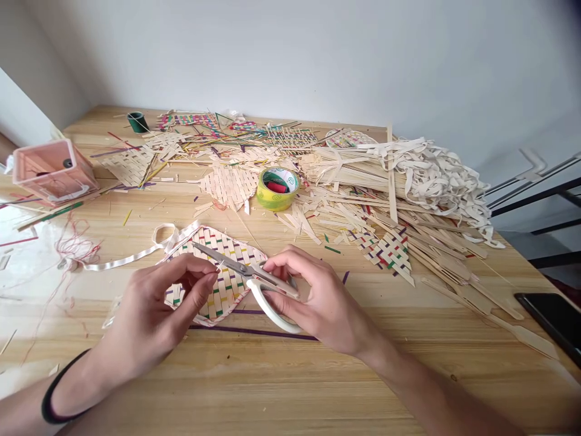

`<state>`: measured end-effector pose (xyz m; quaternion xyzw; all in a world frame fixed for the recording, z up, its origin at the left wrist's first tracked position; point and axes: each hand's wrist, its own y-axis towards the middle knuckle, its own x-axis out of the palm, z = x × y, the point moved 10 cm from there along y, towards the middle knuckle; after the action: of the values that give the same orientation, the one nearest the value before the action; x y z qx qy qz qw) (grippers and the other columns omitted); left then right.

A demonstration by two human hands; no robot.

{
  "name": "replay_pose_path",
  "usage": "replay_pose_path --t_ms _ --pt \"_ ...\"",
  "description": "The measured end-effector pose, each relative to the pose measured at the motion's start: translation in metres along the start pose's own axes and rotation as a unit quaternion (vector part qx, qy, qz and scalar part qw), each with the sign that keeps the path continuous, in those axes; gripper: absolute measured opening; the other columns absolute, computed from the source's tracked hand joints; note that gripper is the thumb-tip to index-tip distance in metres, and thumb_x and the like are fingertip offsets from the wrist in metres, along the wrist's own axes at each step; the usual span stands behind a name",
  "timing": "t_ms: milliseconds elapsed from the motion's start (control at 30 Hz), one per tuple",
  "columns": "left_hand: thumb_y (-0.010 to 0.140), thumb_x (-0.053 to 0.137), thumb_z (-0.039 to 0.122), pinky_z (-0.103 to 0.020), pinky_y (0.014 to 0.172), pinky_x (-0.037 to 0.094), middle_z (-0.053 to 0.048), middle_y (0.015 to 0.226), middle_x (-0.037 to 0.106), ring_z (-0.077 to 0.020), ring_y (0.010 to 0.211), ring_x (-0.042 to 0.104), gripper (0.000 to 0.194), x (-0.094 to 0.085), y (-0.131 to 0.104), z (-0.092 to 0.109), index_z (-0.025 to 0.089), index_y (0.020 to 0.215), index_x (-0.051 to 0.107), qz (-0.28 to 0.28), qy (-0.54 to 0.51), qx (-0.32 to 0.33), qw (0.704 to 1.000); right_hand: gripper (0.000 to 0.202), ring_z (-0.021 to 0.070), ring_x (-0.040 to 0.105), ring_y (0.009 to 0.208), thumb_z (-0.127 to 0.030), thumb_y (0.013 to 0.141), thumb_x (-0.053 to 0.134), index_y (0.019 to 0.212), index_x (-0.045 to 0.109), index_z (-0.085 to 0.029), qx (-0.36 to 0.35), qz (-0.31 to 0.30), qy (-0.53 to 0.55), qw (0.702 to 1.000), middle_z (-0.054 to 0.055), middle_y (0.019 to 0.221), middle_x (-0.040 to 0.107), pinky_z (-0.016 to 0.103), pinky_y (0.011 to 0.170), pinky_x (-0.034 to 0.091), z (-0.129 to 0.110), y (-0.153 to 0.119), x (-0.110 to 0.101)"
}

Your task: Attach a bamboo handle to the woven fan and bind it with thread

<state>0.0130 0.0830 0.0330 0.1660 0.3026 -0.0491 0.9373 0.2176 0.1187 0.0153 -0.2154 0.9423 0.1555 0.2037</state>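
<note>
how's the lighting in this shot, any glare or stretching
Head view: soft light on the wall; left side of the tabletop washed out pale; phone looks stretched near the right edge; top right corner dark; scissors fairly sharp

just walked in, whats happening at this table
A person's right hand holds scissors above a woven panel on the table. The left hand is pinched close to the blades; whatever it may hold is too small to make out. A white ribbon stretches left from the panel, with a tape roll farther back.
</note>
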Motion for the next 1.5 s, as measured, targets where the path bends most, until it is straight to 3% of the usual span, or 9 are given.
replay_pose_path --t_ms 533,1500 --pt "0.107 0.067 0.03 -0.024 0.06 0.054 0.0 0.081 0.079 -0.0141 0.067 0.07 0.016 -0.007 0.003 -0.003 0.023 0.098 0.078 0.023 -0.005 -0.019 1.0 0.013 0.0194 0.07 0.089 -0.025 0.094 0.077 0.105 0.072 -0.02 0.011 -0.001 -0.007 1.0 0.005 0.098 0.073 0.031 0.08 0.055 0.001 0.001 -0.002" --pt "0.109 0.066 0.033 -0.029 0.067 0.053 0.002 0.086 0.079 -0.0174 0.075 0.07 0.014 -0.01 0.001 -0.009 0.028 0.101 0.077 0.029 -0.009 -0.028 0.999 0.015 0.0201 0.069 0.09 -0.029 0.095 0.079 0.107 0.073 -0.022 0.017 -0.001 0.002 1.0 0.006 0.101 0.075 0.033 0.081 0.058 0.002 0.0 -0.003"
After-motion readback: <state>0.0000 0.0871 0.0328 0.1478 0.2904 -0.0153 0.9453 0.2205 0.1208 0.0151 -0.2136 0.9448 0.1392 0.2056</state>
